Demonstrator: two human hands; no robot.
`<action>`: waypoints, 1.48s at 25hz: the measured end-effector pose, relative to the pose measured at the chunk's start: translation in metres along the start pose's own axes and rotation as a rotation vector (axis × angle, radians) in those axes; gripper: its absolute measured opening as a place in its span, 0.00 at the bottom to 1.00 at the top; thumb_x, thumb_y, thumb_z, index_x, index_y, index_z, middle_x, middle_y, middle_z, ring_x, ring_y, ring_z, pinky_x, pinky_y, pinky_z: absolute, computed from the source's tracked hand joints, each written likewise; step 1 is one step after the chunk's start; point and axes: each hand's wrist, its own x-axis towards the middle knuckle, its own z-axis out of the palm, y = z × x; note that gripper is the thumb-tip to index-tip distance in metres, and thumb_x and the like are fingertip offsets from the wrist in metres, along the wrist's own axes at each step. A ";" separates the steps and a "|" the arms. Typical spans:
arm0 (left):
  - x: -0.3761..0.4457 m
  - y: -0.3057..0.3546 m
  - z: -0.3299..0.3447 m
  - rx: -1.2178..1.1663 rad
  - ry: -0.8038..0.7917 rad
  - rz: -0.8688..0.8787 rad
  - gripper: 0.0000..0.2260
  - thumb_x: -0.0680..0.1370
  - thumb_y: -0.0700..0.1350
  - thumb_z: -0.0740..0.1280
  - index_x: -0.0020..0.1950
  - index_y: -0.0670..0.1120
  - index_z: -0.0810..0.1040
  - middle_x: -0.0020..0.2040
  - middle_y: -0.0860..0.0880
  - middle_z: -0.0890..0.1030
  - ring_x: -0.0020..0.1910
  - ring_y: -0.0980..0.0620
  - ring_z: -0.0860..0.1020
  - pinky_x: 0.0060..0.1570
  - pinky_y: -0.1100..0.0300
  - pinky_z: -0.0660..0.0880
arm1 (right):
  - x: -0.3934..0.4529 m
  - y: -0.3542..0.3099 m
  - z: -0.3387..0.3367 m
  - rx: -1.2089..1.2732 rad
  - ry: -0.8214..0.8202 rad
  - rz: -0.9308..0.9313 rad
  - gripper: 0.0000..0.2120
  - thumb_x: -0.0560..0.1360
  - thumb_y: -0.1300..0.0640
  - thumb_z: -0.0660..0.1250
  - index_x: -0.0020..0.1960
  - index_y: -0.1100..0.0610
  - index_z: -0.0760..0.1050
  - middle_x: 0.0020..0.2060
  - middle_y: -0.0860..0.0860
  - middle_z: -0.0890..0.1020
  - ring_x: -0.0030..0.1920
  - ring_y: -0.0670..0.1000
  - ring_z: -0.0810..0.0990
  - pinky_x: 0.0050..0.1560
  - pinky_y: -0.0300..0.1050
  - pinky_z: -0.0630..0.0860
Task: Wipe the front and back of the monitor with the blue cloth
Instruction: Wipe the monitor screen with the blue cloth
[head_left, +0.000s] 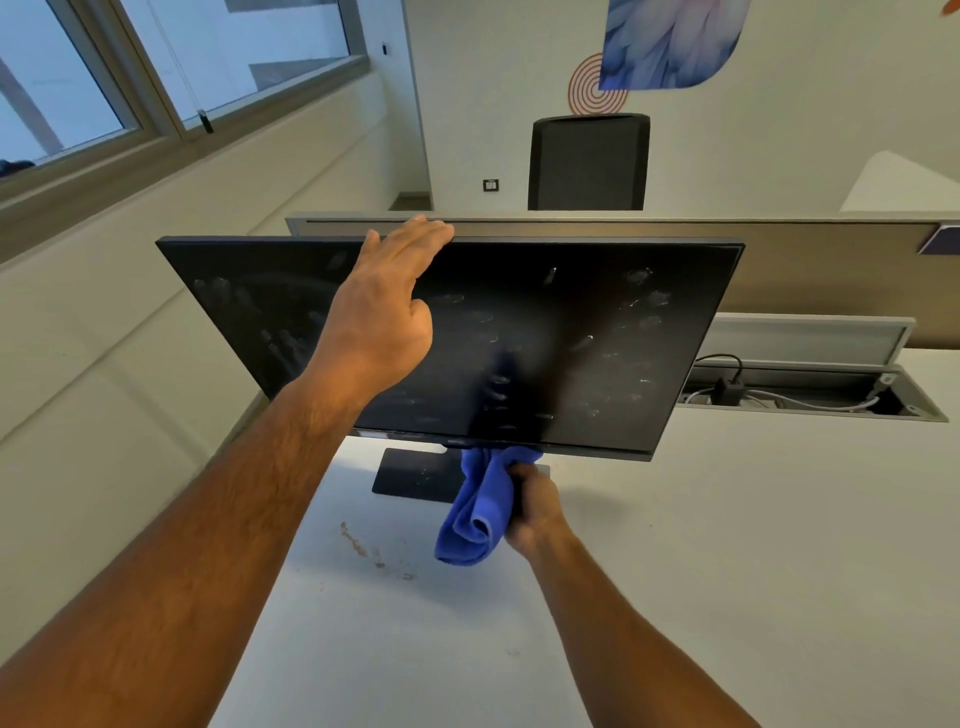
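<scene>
White desk (753, 545) fills the lower half, with a brownish smear (363, 551) near its middle at 6 o'clock. Open cable tray (810, 389) at 3 o'clock, lid up, black plug and white cables inside. Grey-brown divider panel (831, 280) runs across behind the desk. Black mesh office chair (589, 161) at 12 o'clock beyond the divider. Off-white walls; blue feather-like wall graphic (670, 41) and orange concentric rings (592, 91) at 1 o'clock. Small wall socket (490, 184) left of the chair. Windows (156, 67) at 10–11 o'clock, daylight, blind cord hanging.
</scene>
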 end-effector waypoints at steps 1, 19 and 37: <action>0.000 0.000 0.000 -0.003 0.001 -0.001 0.35 0.73 0.28 0.59 0.78 0.48 0.64 0.78 0.50 0.65 0.78 0.53 0.58 0.78 0.56 0.45 | -0.002 -0.008 -0.009 0.012 0.007 -0.015 0.15 0.80 0.57 0.56 0.50 0.66 0.78 0.39 0.59 0.84 0.38 0.55 0.82 0.47 0.48 0.76; -0.003 0.006 0.000 -0.045 0.010 -0.004 0.33 0.74 0.30 0.60 0.78 0.47 0.64 0.78 0.49 0.65 0.78 0.53 0.57 0.76 0.60 0.42 | 0.012 0.024 0.013 -0.028 0.148 -0.102 0.14 0.82 0.56 0.59 0.60 0.60 0.78 0.52 0.59 0.84 0.50 0.58 0.82 0.58 0.55 0.79; -0.124 -0.039 -0.014 -0.909 0.045 -0.557 0.27 0.74 0.66 0.66 0.69 0.54 0.73 0.62 0.53 0.81 0.60 0.53 0.80 0.60 0.49 0.78 | -0.115 0.037 0.173 -0.895 0.094 -1.228 0.14 0.77 0.64 0.70 0.60 0.54 0.73 0.54 0.46 0.77 0.53 0.46 0.80 0.49 0.37 0.78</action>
